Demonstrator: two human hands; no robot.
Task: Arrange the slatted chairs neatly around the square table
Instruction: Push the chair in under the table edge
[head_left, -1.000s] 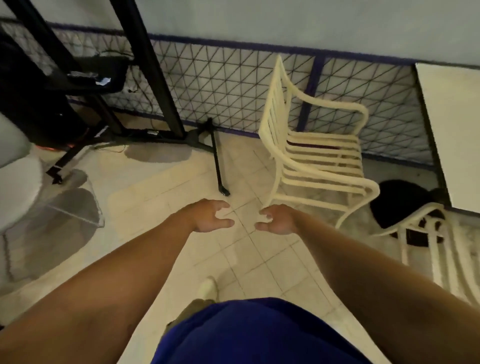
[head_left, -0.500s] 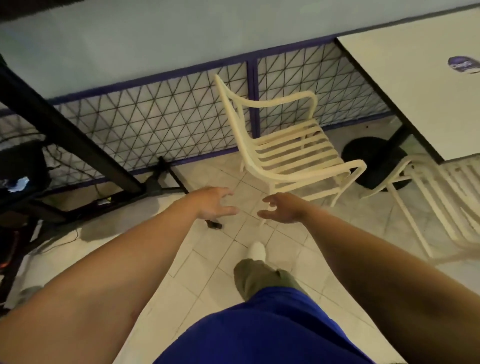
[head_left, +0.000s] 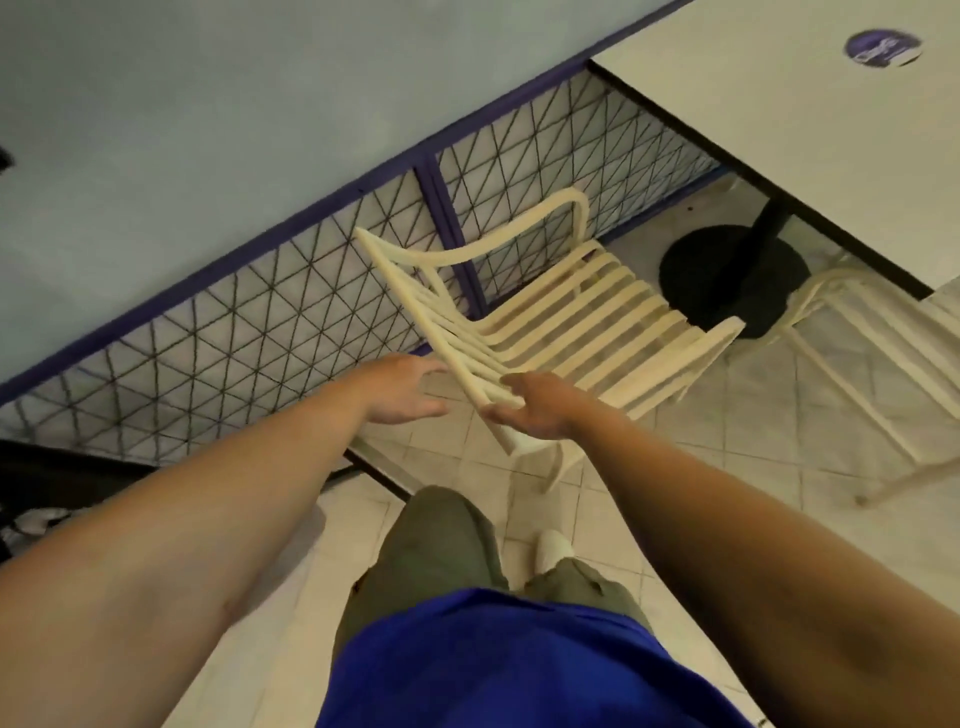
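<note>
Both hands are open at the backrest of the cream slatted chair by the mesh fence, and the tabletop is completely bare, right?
Not quite. The head view shows a round purple sticker on the table. The rest holds: left hand and right hand are open at the backrest of the slatted chair by the mesh fence.

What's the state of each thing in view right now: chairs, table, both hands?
Near slatted chair: upright on the floor, away from the table, seat bare.
Second slatted chair: upright, backrest partly under the table edge.
Square table: standing, round purple sticker on top.
Left hand: open, beside the near chair's backrest, contact unclear.
Right hand: open, fingers at the backrest's top edge, not closed on it.
</note>
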